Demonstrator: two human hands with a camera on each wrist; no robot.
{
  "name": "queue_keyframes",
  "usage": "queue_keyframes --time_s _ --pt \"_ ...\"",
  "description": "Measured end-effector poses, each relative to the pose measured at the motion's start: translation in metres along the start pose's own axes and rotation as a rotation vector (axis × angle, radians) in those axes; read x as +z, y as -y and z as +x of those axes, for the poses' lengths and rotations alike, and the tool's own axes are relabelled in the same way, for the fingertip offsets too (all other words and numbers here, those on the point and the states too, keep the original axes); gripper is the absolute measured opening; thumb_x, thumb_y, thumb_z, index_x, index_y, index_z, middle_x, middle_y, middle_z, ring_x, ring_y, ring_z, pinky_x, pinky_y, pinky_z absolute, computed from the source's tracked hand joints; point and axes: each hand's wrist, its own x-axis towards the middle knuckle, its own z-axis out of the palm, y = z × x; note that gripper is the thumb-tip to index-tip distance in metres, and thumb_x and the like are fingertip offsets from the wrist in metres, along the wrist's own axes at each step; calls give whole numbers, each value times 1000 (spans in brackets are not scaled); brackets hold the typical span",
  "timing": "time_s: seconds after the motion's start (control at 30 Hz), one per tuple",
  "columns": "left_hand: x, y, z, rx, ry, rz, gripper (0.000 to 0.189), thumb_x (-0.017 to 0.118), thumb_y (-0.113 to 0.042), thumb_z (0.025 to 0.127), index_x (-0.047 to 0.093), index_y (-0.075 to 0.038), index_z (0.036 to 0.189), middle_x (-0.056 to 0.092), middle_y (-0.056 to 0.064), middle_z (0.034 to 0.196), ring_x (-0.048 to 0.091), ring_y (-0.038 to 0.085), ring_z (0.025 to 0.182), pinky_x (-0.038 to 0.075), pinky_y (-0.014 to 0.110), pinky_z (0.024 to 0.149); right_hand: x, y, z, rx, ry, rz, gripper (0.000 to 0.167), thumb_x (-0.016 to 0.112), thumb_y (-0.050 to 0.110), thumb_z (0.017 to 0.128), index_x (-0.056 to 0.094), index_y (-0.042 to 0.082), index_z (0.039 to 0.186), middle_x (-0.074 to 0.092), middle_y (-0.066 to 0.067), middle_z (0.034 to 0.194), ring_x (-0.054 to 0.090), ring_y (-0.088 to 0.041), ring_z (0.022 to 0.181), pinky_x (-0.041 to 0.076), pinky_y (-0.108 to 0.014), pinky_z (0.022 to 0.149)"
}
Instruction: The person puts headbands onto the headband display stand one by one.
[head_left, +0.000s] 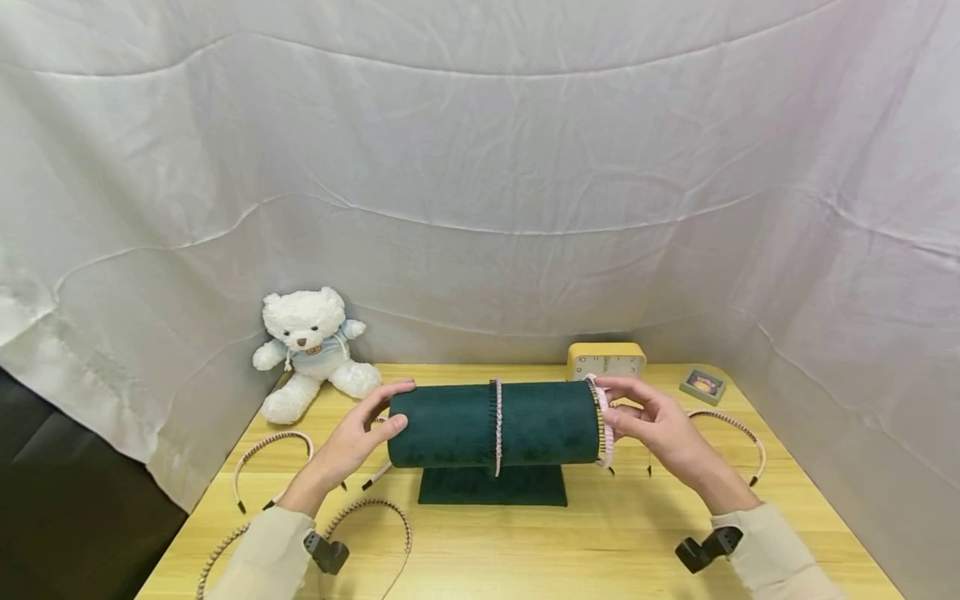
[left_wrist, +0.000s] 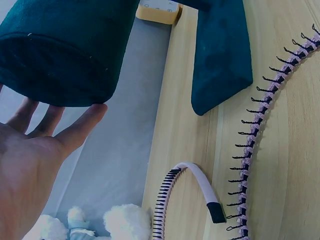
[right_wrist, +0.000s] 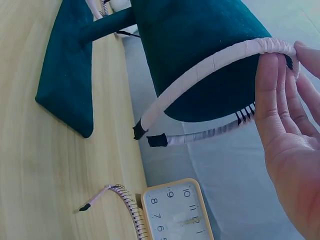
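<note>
A dark green velvet roll stand (head_left: 442, 425) lies level on its flat foot (left_wrist: 222, 55). Around its middle sits a pink braided headband (head_left: 498, 425). My left hand (head_left: 352, 437) rests at the roll's left end, thumb in front and fingers on top; in the left wrist view its fingers (left_wrist: 82, 125) look fairly straight against the end's edge. At the right end, my right hand (head_left: 663, 429) pinches another pink headband (right_wrist: 210, 65) between thumb and fingers. That headband arches around the roll's end, its black-tipped ends (right_wrist: 158, 140) hanging free in the right wrist view.
Several toothed headbands lie on the wooden table, one at front left (head_left: 371, 508) and one at right (head_left: 738, 429). A white teddy bear (head_left: 315, 350) sits at back left. A yellow clock (head_left: 606, 360) and small grey box (head_left: 702, 385) stand at back right.
</note>
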Motion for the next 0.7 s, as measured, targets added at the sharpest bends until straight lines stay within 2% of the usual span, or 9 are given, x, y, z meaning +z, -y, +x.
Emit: queue_keyframes --time_s 0.27,0.43,0.57,0.7 --pt "0 -1 0 -6 0 -7 52 60 -23 112 49 -18 163 39 10 175 24 49 164 21 78 127 9 4 3 -52 -19 12 47 64 -3 106 55 -7 152 64 1 119 73 -8 92 64 -26 81" --pt "0 -1 0 -14 0 -12 50 60 -24 112 51 -25 161 39 9 175 24 49 164 22 78 127 13 1 3 -58 -35 -10 45 67 -3 105 57 -7 149 65 5 114 70 -6 91 64 -26 81" --pt "1 -1 0 -12 -4 -8 49 60 -23 112 52 -28 160 39 9 175 25 48 165 21 77 128 13 1 3 -82 -64 -85 45 69 -2 104 61 -4 148 66 4 121 68 -8 103 62 -23 90" --pt "1 1 0 -6 -6 2 50 60 -23 112 51 -26 161 39 10 174 25 48 165 20 77 129 13 0 4 -153 -57 -133 42 67 -5 104 63 -4 146 58 -4 145 59 -9 129 57 -20 104"
